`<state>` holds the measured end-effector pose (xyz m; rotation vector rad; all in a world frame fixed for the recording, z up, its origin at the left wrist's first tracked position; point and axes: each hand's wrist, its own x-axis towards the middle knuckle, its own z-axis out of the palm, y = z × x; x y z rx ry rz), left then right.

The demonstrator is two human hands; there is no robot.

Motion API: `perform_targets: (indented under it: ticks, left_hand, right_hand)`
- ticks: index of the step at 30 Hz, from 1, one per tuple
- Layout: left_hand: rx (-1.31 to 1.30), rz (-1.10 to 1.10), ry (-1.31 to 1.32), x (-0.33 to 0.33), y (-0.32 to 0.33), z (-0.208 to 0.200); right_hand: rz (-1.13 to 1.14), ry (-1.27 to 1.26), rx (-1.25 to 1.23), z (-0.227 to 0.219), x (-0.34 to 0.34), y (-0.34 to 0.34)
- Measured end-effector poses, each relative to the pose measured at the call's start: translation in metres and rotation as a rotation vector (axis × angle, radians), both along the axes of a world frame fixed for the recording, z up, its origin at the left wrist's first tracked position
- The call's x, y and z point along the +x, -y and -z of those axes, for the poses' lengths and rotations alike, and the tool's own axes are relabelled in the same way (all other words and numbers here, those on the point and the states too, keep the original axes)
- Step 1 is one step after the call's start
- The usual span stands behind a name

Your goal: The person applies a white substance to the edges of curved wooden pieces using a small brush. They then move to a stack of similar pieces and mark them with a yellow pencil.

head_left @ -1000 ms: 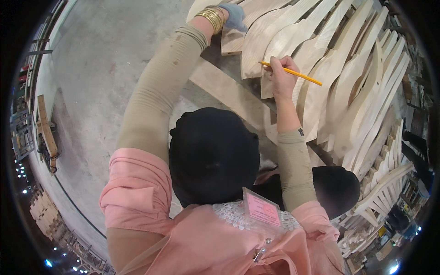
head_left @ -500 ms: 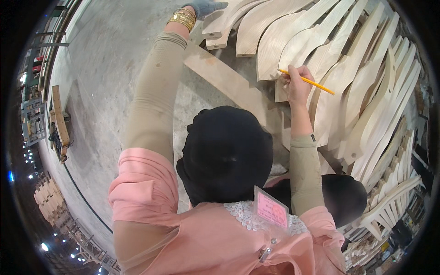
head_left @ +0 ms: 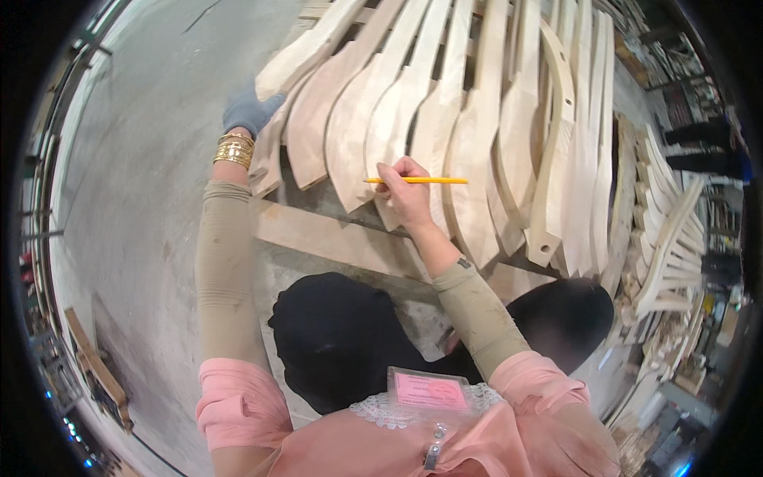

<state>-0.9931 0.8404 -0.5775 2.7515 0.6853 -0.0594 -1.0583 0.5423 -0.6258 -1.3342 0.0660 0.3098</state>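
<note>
My left hand (head_left: 253,111), in a blue-grey glove, grips the near end of a pale curved wooden piece (head_left: 298,62) at the left of the row. Its thumb lies along the right side of that end; the other fingers are partly hidden. A yellow pencil (head_left: 441,180) is pinched in my bare right hand (head_left: 409,193), its tip pointing left, just over the lower end of another curved wooden piece (head_left: 350,147). From the picture I cannot tell whether the tip touches the wood. Several such shaped pieces lie side by side, narrow ends away from me.
A flat board (head_left: 334,241) runs crosswise under the near ends of the row. A curved piece with holes (head_left: 551,191) rests on top at the right. Slatted wooden frames (head_left: 668,238) stand farther right. A wooden bar (head_left: 95,366) lies on the concrete floor (head_left: 151,199) at left.
The view has swung right, so the row sits farther left. My left hand now holds the near end of the leftmost piece. The pencil, still in my right hand, has turned nearly level.
</note>
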Motion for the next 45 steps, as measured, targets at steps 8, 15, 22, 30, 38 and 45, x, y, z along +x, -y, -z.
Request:
perform_targets:
  ticks: [8,15,22,30,38,45]
  left_hand:
    - [0.211,0.264,0.146,0.021,0.071,0.019]
    - [0.148,0.42,-0.003,0.032,0.111,0.034]
    - [0.187,0.498,0.175,0.015,0.136,0.063]
    - [0.194,0.48,0.19,0.009,0.133,0.07]
    - [0.098,0.469,0.238,0.014,0.132,0.068]
    - [0.1,0.465,0.249,0.013,0.13,0.071]
  right_hand:
    - [0.063,0.055,-0.086,-0.035,0.028,0.025]
    - [0.212,0.171,-0.052,-0.045,0.09,0.028]
    - [0.207,0.273,-0.121,-0.024,0.195,0.01]
    - [0.045,0.308,-0.147,-0.001,0.237,-0.046]
    - [0.043,0.421,-0.42,0.027,0.274,-0.08]
    - [0.089,0.524,-0.43,0.042,0.272,-0.084]
